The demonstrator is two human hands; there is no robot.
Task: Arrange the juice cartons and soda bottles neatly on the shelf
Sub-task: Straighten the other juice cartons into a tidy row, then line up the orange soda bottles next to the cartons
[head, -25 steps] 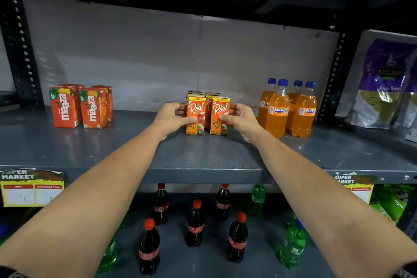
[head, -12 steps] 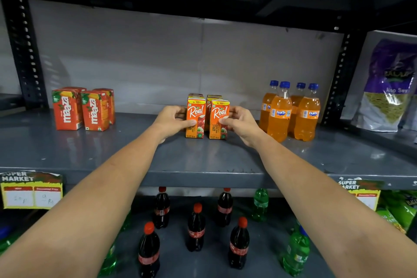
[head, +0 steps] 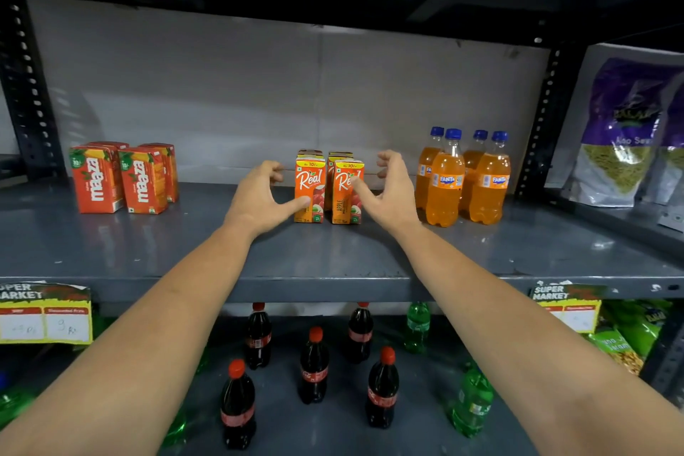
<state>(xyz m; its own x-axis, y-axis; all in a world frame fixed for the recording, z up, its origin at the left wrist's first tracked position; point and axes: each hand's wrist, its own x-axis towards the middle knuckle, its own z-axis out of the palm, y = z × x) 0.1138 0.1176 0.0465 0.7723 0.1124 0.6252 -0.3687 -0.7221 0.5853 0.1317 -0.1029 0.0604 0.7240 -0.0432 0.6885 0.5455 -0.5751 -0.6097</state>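
Observation:
Several orange Real juice cartons [head: 310, 186] stand in a tight block at the middle of the grey shelf [head: 333, 252]. My left hand [head: 259, 198] hovers just left of the block and my right hand [head: 388, 192] just right of it, both with fingers spread and holding nothing. The thumbs overlap the front cartons; I cannot tell if they touch. Red Maaza cartons [head: 122, 178] stand grouped at the left. Several orange Fanta bottles [head: 466, 178] with blue caps stand at the right.
The lower shelf holds several dark cola bottles [head: 314, 366] and green bottles [head: 470, 403]. Purple snack bags [head: 625, 130] fill the neighbouring bay on the right. Price tags [head: 44, 315] hang on the shelf's front edge. A black upright post [head: 536, 122] stands beside the Fanta bottles.
Both hands have let go of the Real cartons and opened, pulling slightly outward and back. The cartons stay in place.

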